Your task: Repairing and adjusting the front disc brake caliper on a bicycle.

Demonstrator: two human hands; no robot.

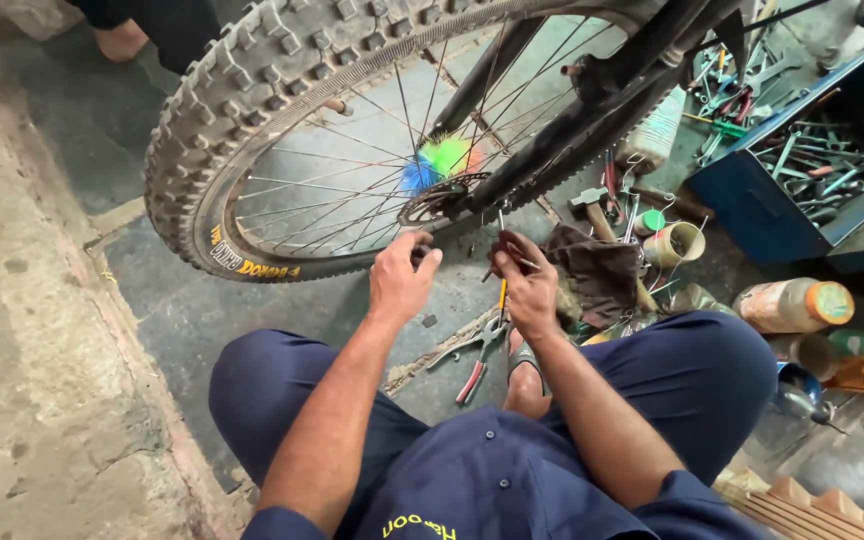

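Both hands work at the bicycle wheel (282, 130): left grip (402, 280) closed at the hub, right grip (524, 285) pinching a screwdriver (502, 290).

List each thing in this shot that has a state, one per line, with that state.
Left hand: fingers closed at the wheel hub.
Right hand: gripping a thin tool, its yellow handle hanging below.
Bicycle wheel: upright, knobby tyre mounted.
Pliers: lying on the floor, handles apart.
Blue toolbox: open, full of tools.
Hammer: lying among the tools.
Orange-capped bottle: on its side, capped.
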